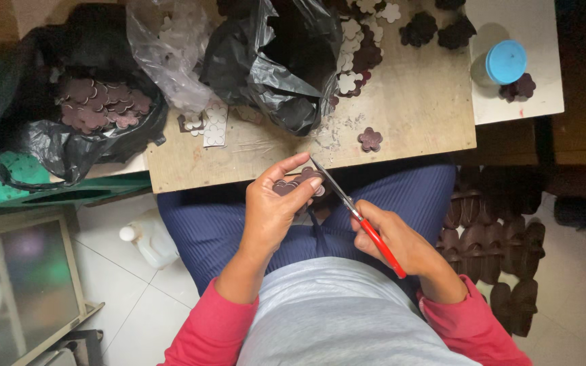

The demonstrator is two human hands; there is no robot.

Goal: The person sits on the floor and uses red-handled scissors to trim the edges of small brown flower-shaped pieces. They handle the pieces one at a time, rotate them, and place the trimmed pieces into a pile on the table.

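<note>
Right hand (401,240) grip closed around red-handled scissors (357,215); left hand (276,203) pinching brown flower-shaped pieces (298,183).

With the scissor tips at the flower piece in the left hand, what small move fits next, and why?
Probably a short closing snip. The right hand holds the red-handled scissors with the blade tips right at the dark flower-shaped piece, which the left hand pinches between thumb and fingers over the lap. Whether the blades already straddle its edge cannot be told.
</note>
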